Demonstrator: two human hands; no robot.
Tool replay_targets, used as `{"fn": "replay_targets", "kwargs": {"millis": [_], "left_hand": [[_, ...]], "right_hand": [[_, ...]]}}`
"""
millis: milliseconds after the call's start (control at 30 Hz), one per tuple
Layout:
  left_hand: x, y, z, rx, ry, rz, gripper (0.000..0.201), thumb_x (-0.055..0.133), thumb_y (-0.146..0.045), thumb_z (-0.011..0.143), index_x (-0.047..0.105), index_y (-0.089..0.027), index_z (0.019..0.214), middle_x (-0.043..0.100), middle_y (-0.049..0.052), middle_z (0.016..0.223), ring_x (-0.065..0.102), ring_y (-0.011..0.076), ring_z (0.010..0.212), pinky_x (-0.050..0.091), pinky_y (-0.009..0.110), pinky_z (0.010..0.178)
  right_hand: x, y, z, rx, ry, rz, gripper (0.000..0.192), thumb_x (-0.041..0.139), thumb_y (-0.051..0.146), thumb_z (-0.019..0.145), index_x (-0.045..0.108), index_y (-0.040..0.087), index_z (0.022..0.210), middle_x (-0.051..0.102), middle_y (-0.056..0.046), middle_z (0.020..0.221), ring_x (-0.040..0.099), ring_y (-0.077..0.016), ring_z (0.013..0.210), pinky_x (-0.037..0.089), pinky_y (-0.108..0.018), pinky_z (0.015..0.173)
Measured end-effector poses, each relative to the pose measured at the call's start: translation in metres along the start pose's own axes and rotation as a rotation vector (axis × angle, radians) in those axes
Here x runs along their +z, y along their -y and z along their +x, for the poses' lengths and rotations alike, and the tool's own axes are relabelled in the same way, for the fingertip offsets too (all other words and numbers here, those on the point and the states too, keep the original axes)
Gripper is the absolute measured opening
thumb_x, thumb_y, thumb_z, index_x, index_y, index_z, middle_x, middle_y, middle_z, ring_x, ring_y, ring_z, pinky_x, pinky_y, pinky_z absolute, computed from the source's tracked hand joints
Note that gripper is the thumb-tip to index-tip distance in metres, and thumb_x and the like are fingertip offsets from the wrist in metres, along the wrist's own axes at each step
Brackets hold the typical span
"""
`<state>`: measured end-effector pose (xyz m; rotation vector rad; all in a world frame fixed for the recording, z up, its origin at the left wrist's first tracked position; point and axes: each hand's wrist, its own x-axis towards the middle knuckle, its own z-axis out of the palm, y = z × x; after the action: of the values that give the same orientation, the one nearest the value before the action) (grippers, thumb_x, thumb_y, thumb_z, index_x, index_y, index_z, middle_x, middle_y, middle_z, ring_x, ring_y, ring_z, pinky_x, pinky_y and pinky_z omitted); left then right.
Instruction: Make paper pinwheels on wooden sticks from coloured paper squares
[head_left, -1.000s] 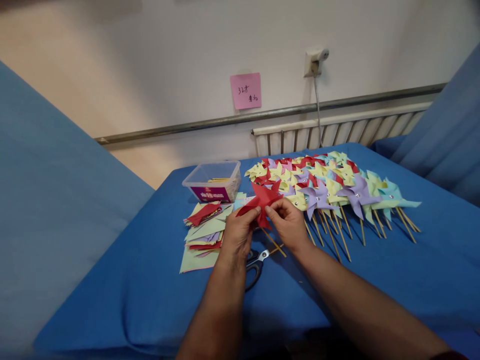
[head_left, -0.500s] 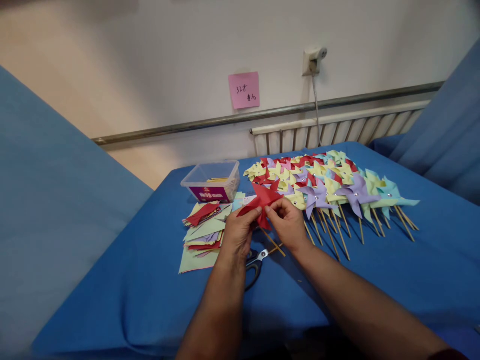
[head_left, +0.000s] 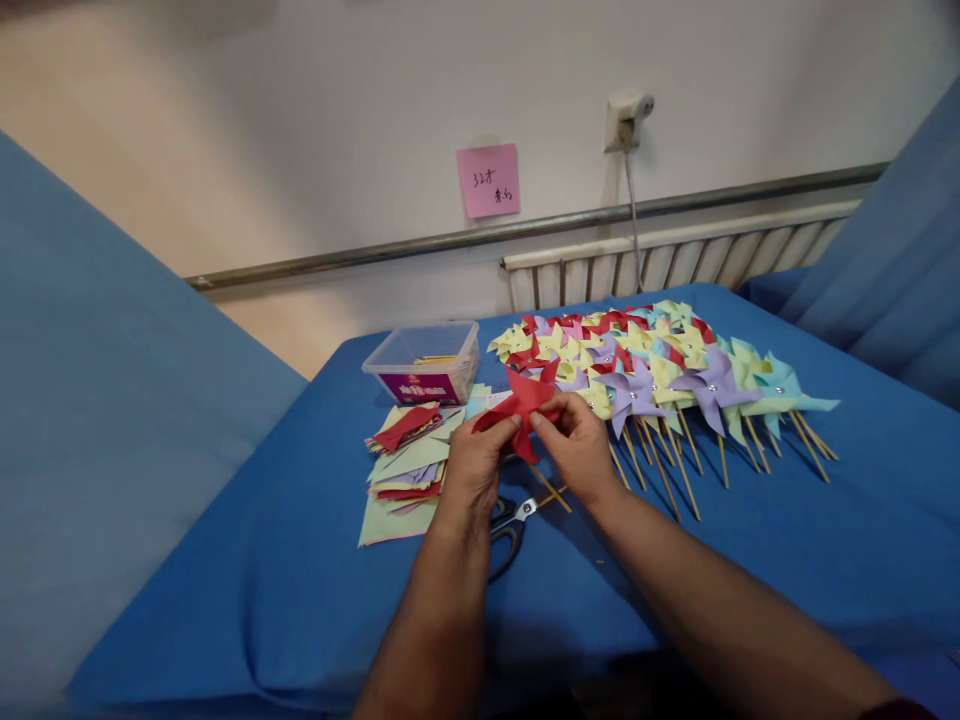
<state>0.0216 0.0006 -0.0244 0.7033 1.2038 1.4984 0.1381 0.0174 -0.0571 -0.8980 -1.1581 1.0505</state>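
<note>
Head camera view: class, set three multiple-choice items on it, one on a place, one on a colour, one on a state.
1. Where do the black-handled scissors lie?
A in the tub
B on the blue cloth below the hands
C on the radiator

2. What colour is the folded paper pinwheel in both hands?
A red
B purple
C yellow

3. How is the clear plastic tub?
A lidded
B overturned
C open-topped

Answers: 1 B, they lie under the left hand. 2 A, red paper shows between left and right hand. 3 C, no lid covers it.
</note>
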Motion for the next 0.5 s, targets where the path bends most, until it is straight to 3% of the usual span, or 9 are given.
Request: {"fn": "replay_targets", "kwargs": {"millis": [133, 333, 500], "left_hand": [[-0.005, -0.006, 0.001, 0.068, 0.020, 0.172, 0.029, 0.080, -0.020, 0.053, 0.076, -0.012, 0.081, 0.071, 0.005, 0.070, 0.060, 0.0148, 0.059, 0.046, 0.025, 0.058], [-0.013, -0.011, 0.000, 0.075, 0.138, 0.483, 0.010, 0.075, -0.018, 0.054, 0.072, -0.014, 0.063, 0.062, 0.001, 0.053, 0.050, 0.0118, 0.045, 0.036, 0.023, 0.046], [-0.021, -0.010, 0.004, 0.099, 0.241, 0.614, 0.006, 0.073, -0.019, 0.058, 0.072, -0.015, 0.063, 0.063, 0.001, 0.055, 0.049, 0.0116, 0.047, 0.034, 0.022, 0.046]], "right_hand": [[-0.011, 0.008, 0.010, -0.020, -0.079, 0.087, 0.042, 0.072, 0.036, 0.072, 0.054, 0.022, 0.108, 0.064, -0.007, 0.109, 0.062, -0.0189, 0.094, 0.049, -0.035, 0.083], [-0.017, 0.013, 0.018, 0.149, 0.288, 0.089, 0.034, 0.073, 0.029, 0.066, 0.057, 0.020, 0.095, 0.068, -0.002, 0.083, 0.064, -0.0176, 0.076, 0.051, -0.033, 0.071], [-0.019, 0.003, 0.019, 0.131, 0.377, -0.072, 0.028, 0.072, 0.022, 0.062, 0.063, 0.019, 0.088, 0.064, 0.002, 0.075, 0.059, -0.0146, 0.068, 0.050, -0.028, 0.064]]}}
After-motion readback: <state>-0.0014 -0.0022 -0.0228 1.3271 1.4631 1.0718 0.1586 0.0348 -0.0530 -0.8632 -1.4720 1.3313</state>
